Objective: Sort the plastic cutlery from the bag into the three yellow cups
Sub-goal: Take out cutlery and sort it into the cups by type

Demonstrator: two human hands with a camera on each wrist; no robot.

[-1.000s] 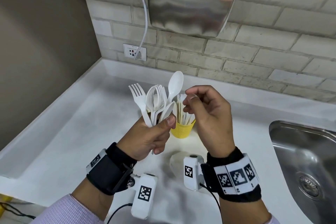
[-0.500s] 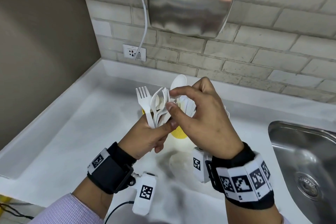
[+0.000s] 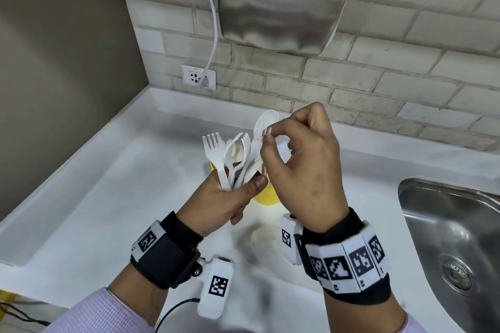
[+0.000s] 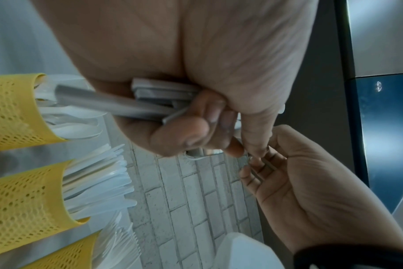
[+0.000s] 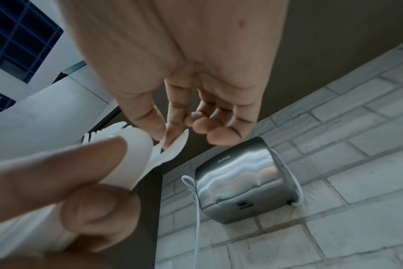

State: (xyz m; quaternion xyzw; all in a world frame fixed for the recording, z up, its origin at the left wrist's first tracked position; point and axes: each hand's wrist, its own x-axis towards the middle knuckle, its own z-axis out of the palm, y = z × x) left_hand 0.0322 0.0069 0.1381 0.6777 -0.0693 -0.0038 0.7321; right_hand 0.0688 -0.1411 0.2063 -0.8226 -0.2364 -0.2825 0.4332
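The left hand (image 3: 219, 205) is fisted round the handles of a bundle of white plastic cutlery (image 3: 238, 159), thumb pressed across the front of the handles and the other fingers wrapped behind. In the left wrist view the handle ends (image 4: 154, 98) stick out under the palm, clamped by the curled fingers. The heads fan up above the fist: a fork (image 3: 213, 144) at the left of the bundle, more forks and spoons crowded together in the middle, and one spoon (image 3: 263, 124) standing highest at the right.

The right hand (image 3: 303, 170) is raised just beside the bundle, its thumb and forefinger closed in a narrow pinch on the bowl of that tall spoon; the other three fingers are loosely curled behind and touch nothing. The right wrist view shows the same pinch from below, with the white spoon edge (image 5: 173, 145) held between thumb tip and forefinger tip.

Behind the hands, near the back edge of the white countertop (image 3: 108, 197), stand the yellow cups. The head view shows only parts of two of them, one (image 3: 266, 194) under the left thumb. The left wrist view shows all three mesh cups (image 4: 19, 193) in a row, each already holding white cutlery. A steel sink (image 3: 454, 238) is set into the countertop at its right edge.
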